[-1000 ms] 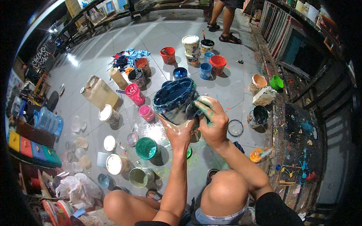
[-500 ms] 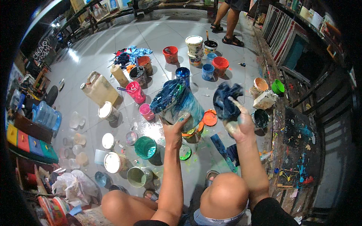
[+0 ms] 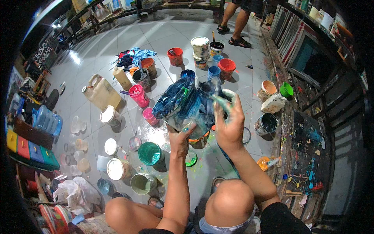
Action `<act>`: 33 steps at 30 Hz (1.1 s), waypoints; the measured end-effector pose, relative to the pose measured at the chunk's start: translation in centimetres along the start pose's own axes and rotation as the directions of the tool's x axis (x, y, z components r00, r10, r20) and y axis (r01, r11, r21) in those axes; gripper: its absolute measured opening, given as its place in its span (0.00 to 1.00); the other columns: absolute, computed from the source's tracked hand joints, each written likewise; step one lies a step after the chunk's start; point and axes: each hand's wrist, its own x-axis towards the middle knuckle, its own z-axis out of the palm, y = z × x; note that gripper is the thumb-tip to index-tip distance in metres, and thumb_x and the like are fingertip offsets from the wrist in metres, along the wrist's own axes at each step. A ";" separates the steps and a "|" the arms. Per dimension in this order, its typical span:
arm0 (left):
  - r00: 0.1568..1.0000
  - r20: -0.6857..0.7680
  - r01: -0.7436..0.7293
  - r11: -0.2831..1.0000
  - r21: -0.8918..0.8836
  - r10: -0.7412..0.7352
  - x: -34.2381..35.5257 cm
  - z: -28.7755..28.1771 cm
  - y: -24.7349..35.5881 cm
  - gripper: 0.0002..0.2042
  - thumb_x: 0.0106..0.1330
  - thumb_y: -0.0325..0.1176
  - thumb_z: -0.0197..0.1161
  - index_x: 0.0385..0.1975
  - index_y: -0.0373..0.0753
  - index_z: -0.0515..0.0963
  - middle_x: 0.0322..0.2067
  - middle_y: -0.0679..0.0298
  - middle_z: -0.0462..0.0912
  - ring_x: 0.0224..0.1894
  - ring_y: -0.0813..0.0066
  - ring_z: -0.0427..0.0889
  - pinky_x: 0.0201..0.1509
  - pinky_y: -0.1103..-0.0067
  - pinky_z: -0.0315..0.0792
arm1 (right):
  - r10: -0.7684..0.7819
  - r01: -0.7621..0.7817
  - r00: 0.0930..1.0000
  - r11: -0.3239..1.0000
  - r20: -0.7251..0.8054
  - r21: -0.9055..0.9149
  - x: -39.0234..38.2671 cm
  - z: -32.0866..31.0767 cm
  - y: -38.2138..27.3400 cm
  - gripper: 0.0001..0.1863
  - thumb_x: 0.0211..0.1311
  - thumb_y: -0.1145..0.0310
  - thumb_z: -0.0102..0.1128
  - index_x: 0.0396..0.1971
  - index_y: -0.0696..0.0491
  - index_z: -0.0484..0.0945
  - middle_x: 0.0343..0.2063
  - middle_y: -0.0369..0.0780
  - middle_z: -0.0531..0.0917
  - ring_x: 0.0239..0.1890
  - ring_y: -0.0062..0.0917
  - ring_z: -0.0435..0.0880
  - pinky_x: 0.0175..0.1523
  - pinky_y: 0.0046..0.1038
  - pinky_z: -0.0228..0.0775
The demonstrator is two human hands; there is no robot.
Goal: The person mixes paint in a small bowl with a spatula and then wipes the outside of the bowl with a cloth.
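My left hand (image 3: 180,134) grips a paint-smeared plastic bucket (image 3: 171,99) from below, its thumb on the wall. The bucket is tilted, and dark blue with green streaks coats it. My right hand (image 3: 230,123), its fingers bent and stained with paint, holds a dark blue rag (image 3: 208,99) against the bucket's right side. The rag partly hides that side. Just beyond the bucket stands a blue paint cup (image 3: 188,74). Behind my left hand, an orange-rimmed tub (image 3: 200,141) is partly covered.
Around the bucket stand pink cups (image 3: 139,96), a green tub (image 3: 150,153), a jerrycan (image 3: 102,93), white-lidded pails (image 3: 119,169) and red tubs (image 3: 226,68). Cloths (image 3: 134,56) lie farther off. A person's legs (image 3: 240,23) are at the far right, near a paint-spattered wooden ledge (image 3: 286,117).
My right hand has moved left with the rag, bringing it from apart onto the bucket's side. My left hand and the bucket have barely shifted.
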 end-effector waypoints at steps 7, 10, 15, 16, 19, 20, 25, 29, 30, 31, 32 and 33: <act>0.995 -0.006 -0.098 0.979 0.181 0.101 0.6 -0.5 -0.1 0.36 0.48 0.25 0.73 0.58 0.36 0.61 0.49 0.60 0.76 0.49 0.68 0.78 0.56 0.74 0.73 | -0.272 0.271 0.878 0.961 0.394 0.061 -0.8 -1.9 -0.8 0.22 0.58 0.76 0.58 0.54 0.63 0.74 0.53 0.55 0.68 0.55 0.47 0.72 0.61 0.38 0.63; 0.992 -0.029 -0.113 0.978 0.175 0.120 0.6 -1.2 -1.1 0.38 0.48 0.25 0.73 0.60 0.37 0.59 0.50 0.59 0.75 0.49 0.68 0.78 0.56 0.73 0.73 | -0.262 0.254 0.894 0.965 0.363 0.071 -0.6 -1.4 -1.7 0.24 0.51 0.80 0.65 0.52 0.64 0.75 0.48 0.52 0.74 0.48 0.40 0.79 0.52 0.31 0.71; 0.991 0.004 -0.132 0.968 0.212 0.134 0.1 0.4 -0.1 0.39 0.47 0.24 0.71 0.61 0.37 0.57 0.51 0.58 0.74 0.51 0.68 0.77 0.58 0.71 0.72 | 0.110 -0.154 0.986 0.888 0.124 0.433 -0.8 -0.2 -2.1 0.19 0.51 0.77 0.70 0.44 0.62 0.79 0.35 0.43 0.83 0.36 0.27 0.85 0.45 0.27 0.75; 0.981 0.003 -0.190 0.956 0.223 0.194 0.1 0.5 0.0 0.39 0.48 0.23 0.71 0.61 0.37 0.57 0.51 0.58 0.74 0.52 0.68 0.77 0.58 0.72 0.72 | 0.096 -0.140 0.988 0.889 0.121 0.435 -0.8 0.1 -2.3 0.18 0.51 0.77 0.70 0.43 0.62 0.79 0.35 0.42 0.83 0.36 0.25 0.84 0.44 0.26 0.75; 0.946 -0.009 -0.315 0.926 0.209 0.323 0.3 0.2 -0.9 0.41 0.46 0.22 0.73 0.62 0.38 0.56 0.52 0.57 0.74 0.52 0.67 0.77 0.58 0.71 0.73 | 0.027 -0.053 0.997 0.927 0.073 0.372 -0.8 0.7 -2.1 0.15 0.54 0.75 0.70 0.41 0.62 0.79 0.35 0.39 0.85 0.35 0.20 0.83 0.43 0.25 0.75; 0.967 -0.043 -0.240 0.956 0.169 0.251 -0.1 0.0 -1.1 0.43 0.45 0.23 0.75 0.62 0.38 0.56 0.53 0.57 0.73 0.53 0.66 0.76 0.60 0.70 0.72 | -0.015 0.003 0.999 0.954 0.038 0.300 -0.7 0.8 -1.6 0.14 0.55 0.74 0.70 0.40 0.62 0.80 0.35 0.39 0.85 0.35 0.19 0.83 0.42 0.24 0.75; 0.983 0.004 -0.183 0.977 0.105 0.184 -1.2 -0.9 -1.8 0.50 0.37 0.23 0.79 0.64 0.39 0.54 0.54 0.56 0.71 0.55 0.63 0.75 0.65 0.66 0.68 | 0.305 -0.256 0.951 0.865 -0.049 0.431 1.7 0.6 0.3 0.11 0.57 0.69 0.70 0.37 0.59 0.83 0.30 0.38 0.86 0.33 0.17 0.80 0.40 0.23 0.73; 0.982 -0.015 -0.180 0.957 0.227 0.189 -0.6 0.1 -0.8 0.45 0.46 0.26 0.75 0.64 0.40 0.54 0.55 0.58 0.71 0.57 0.66 0.73 0.63 0.69 0.67 | 0.241 -0.250 0.968 0.924 0.068 0.288 -0.6 -0.8 -3.0 0.11 0.56 0.70 0.71 0.37 0.59 0.83 0.32 0.38 0.85 0.33 0.19 0.81 0.40 0.25 0.74; 0.985 -0.028 -0.158 0.952 0.263 0.171 -0.3 0.0 -0.5 0.44 0.48 0.27 0.74 0.64 0.40 0.54 0.55 0.59 0.70 0.57 0.68 0.72 0.63 0.70 0.67 | 0.015 -0.063 0.990 0.938 0.143 0.340 -1.9 -0.1 -2.5 0.09 0.57 0.73 0.70 0.36 0.60 0.81 0.32 0.35 0.85 0.30 0.15 0.79 0.39 0.20 0.73; 0.974 0.011 -0.219 0.919 0.329 0.228 -0.1 -0.3 -0.5 0.39 0.52 0.29 0.71 0.64 0.40 0.55 0.55 0.60 0.70 0.57 0.70 0.72 0.62 0.72 0.67 | -0.127 0.105 0.986 0.976 0.111 0.188 -1.9 0.2 -2.7 0.10 0.56 0.74 0.69 0.36 0.60 0.81 0.32 0.36 0.85 0.32 0.15 0.80 0.40 0.20 0.74; 0.977 0.007 -0.208 0.937 0.282 0.214 0.0 -0.1 -0.8 0.40 0.52 0.29 0.71 0.64 0.40 0.54 0.56 0.60 0.70 0.57 0.69 0.71 0.63 0.72 0.66 | -0.270 0.268 0.957 0.963 0.102 0.027 -1.8 0.4 -2.8 0.10 0.56 0.75 0.69 0.36 0.61 0.81 0.32 0.37 0.85 0.33 0.16 0.80 0.41 0.21 0.74; 0.980 0.005 -0.195 0.952 0.234 0.200 0.0 0.2 -1.1 0.41 0.52 0.29 0.72 0.65 0.40 0.54 0.56 0.60 0.69 0.58 0.69 0.71 0.63 0.72 0.66 | -0.214 0.209 0.974 0.976 0.075 0.059 -1.5 0.6 -2.6 0.10 0.56 0.75 0.69 0.36 0.61 0.80 0.32 0.37 0.85 0.34 0.16 0.80 0.42 0.21 0.74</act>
